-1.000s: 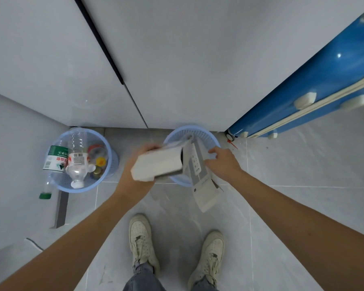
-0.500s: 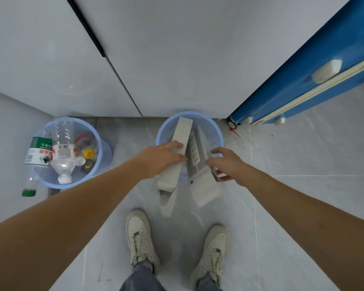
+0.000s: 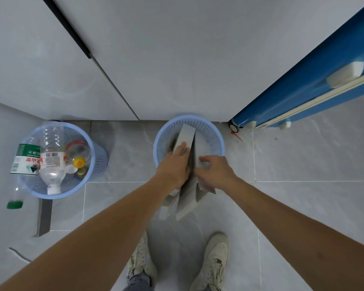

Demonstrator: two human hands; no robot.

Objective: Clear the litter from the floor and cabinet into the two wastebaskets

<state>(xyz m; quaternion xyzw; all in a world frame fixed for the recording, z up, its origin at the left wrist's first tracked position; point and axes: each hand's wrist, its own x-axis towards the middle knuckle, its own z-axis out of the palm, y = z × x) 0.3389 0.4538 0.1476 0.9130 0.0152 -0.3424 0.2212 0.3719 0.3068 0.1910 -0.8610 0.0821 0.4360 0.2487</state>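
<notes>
Item: grey-white flattened boxes point(image 3: 187, 141), long and narrow, being stood on end in the right basket point(image 3: 216, 141), their near ends projecting over the rim above the floor point(image 3: 303, 206). The left hand point(image 3: 174, 164) is being laid flat on one box, fingers straight; the right hand point(image 3: 215, 170) is being held against the other, fingers curled around its edge. The left basket point(image 3: 97, 152) is being filled by bottles point(image 3: 51, 158).

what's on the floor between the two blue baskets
Nothing: in the head view the stretch between the basket of bottles and the basket of cardboard boxes is bare grey floor tile.
</notes>
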